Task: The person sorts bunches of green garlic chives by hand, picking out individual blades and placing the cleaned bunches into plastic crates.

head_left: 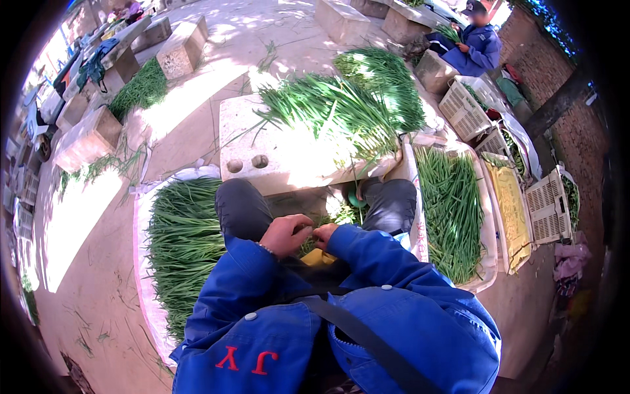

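Facing a pale stone slab (239,134) in the head view, a blue-jacketed person (420,315) holds the left hand (287,235) and right hand (325,234) close together on the slab's near side. Fingers of both are bent; whether they grasp anything cannot be told. A yellow item (318,257) shows just beneath them, farther from the slab. Long green leaves (321,108) are heaped on the slab's right part. More lie on a pink-edged white sheet (142,230) to its near left and in a pale container (421,244) to its near right. Beyond the slab's far right corner, a co-worker (478,52) holds a green bunch (449,31).
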Tool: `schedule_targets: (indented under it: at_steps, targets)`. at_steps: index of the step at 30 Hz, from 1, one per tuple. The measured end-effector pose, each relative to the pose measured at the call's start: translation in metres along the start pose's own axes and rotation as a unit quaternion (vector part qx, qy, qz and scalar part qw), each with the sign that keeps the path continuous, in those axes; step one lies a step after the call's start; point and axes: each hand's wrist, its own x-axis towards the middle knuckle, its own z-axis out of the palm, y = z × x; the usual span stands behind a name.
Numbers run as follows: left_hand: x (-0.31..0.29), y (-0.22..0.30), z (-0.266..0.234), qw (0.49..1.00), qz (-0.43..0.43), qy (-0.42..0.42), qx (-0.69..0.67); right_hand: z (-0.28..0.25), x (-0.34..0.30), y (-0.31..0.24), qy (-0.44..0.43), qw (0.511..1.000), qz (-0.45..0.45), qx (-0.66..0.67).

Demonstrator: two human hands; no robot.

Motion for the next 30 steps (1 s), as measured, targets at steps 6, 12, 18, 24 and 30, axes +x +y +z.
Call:
schedule_targets:
  at_steps: [6,12,18,24,30]
  targets:
    - [-0.034,0.012,-0.005,0.997,0.027,0.040,-0.065,0.012,-0.034,-0.029,-0.006,0.997,-0.026,-0.073]
    - [-0.104,0.021,-0.044,0.956,0.010,0.199,-0.214,0.028,-0.039,-0.050,0.000,0.992,-0.090,-0.091]
    - [-0.219,-0.045,-0.084,0.831,-0.021,0.470,-0.295,0.023,-0.061,-0.059,0.032,0.989,-0.089,-0.111]
    - [-0.333,-0.156,-0.073,0.488,-0.030,0.699,-0.522,0.033,-0.060,-0.048,-0.013,0.986,-0.055,-0.155]
    - [-0.363,-0.248,-0.011,0.263,-0.133,0.755,-0.586,0.027,-0.051,-0.072,-0.020,0.978,-0.089,-0.187]
